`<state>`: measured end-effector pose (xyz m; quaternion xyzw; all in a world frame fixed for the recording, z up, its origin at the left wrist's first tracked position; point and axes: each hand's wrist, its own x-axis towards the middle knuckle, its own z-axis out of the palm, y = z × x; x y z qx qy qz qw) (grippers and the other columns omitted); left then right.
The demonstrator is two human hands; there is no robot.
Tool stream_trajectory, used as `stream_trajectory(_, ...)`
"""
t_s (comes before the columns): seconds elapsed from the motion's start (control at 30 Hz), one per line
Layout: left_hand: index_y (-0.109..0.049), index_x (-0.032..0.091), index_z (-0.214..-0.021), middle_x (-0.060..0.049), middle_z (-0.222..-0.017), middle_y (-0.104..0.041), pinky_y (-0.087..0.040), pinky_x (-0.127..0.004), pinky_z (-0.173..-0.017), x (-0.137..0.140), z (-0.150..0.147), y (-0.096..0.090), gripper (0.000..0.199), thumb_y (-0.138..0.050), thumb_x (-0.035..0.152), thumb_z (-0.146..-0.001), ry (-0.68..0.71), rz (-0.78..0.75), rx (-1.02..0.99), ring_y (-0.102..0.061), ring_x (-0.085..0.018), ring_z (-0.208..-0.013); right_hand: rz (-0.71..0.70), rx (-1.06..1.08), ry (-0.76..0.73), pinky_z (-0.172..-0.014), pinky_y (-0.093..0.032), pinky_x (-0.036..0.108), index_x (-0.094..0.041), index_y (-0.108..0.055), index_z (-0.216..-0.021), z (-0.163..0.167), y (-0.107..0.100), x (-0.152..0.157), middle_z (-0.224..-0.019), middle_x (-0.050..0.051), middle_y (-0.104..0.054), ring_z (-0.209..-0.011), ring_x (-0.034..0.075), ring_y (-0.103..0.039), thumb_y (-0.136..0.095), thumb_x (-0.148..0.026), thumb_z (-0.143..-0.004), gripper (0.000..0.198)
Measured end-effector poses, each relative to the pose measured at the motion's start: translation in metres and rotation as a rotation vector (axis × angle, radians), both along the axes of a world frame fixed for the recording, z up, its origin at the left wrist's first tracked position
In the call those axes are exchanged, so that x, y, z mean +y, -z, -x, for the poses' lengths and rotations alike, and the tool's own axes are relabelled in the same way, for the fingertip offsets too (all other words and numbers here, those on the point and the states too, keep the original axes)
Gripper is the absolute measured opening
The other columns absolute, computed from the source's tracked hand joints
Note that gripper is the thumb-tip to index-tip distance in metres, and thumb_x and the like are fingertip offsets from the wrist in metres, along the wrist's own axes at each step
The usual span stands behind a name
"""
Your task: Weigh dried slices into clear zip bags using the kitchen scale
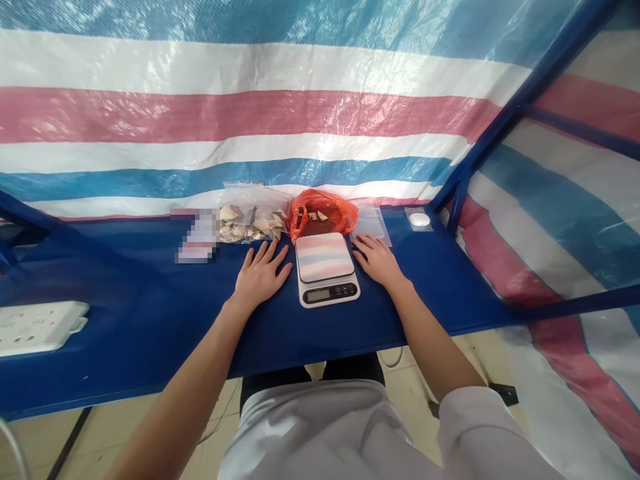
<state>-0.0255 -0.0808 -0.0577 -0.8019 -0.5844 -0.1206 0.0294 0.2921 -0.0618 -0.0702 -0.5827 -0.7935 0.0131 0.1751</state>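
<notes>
My left hand (pixel 261 275) lies flat on the blue table with its fingers spread, left of a white digital kitchen scale (pixel 327 267). Its fingertips reach the near edge of clear bags (pixel 245 223) filled with pale dried slices. On the scale's other side, my right hand (pixel 377 260) rests palm down, fingers apart, close to the scale's edge. Flat clear plastic bags (pixel 373 223) lie just beyond its fingertips. Behind the scale stands an opened red plastic bag (pixel 325 210) with some brownish pieces inside. Nothing sits on the scale's shiny platform; its display looks blank.
A small clear packet with a round white item (pixel 419 220) lies at the back right. A white power strip (pixel 40 327) is at the left table edge. Blurred-out paper (pixel 197 237) lies beside the filled bags. Striped sheeting (pixel 250 113) and blue frame bars (pixel 525 110) enclose the table (pixel 165 333).
</notes>
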Motion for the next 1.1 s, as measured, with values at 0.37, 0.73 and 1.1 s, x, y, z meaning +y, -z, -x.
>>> stream_trajectory(0.37, -0.052, 0.021, -0.150, -0.012, -0.161, -0.040, -0.028, -0.058, -0.122, 0.001, 0.000, 0.001, 0.055, -0.040, 0.043, -0.102, 0.003, -0.009, 0.003, -0.037, -0.036, -0.150, -0.007, 0.000, 0.009, -0.121, -0.035, 0.052, -0.021, -0.062, -0.139, 0.001, 0.000, -0.001, -0.152, 0.009, -0.055, -0.144, 0.030, -0.047, -0.043, -0.033, -0.103, 0.043)
stream_trajectory(0.73, -0.055, 0.021, -0.148, -0.011, -0.161, -0.041, -0.029, -0.059, -0.122, 0.001, 0.000, 0.000, 0.054, -0.040, 0.044, -0.101, 0.001, -0.007, -0.025, -0.038, -0.036, -0.149, -0.031, 0.002, 0.006, -0.121, -0.037, 0.051, -0.022, -0.064, -0.137, 0.001, 0.001, -0.001, -0.149, 0.009, -0.058, -0.142, 0.030, -0.050, -0.044, -0.032, -0.103, 0.041)
stream_trajectory(1.1, -0.059, 0.024, -0.144, -0.010, -0.158, -0.046, -0.032, -0.057, -0.120, 0.004, -0.002, -0.003, 0.051, -0.045, 0.045, -0.099, -0.033, -0.023, -0.052, -0.042, -0.035, -0.147, -0.081, 0.063, 0.056, -0.112, -0.050, 0.042, -0.022, -0.066, -0.135, -0.010, -0.018, 0.027, -0.144, 0.009, -0.062, -0.134, 0.026, -0.058, -0.051, -0.031, -0.099, 0.040)
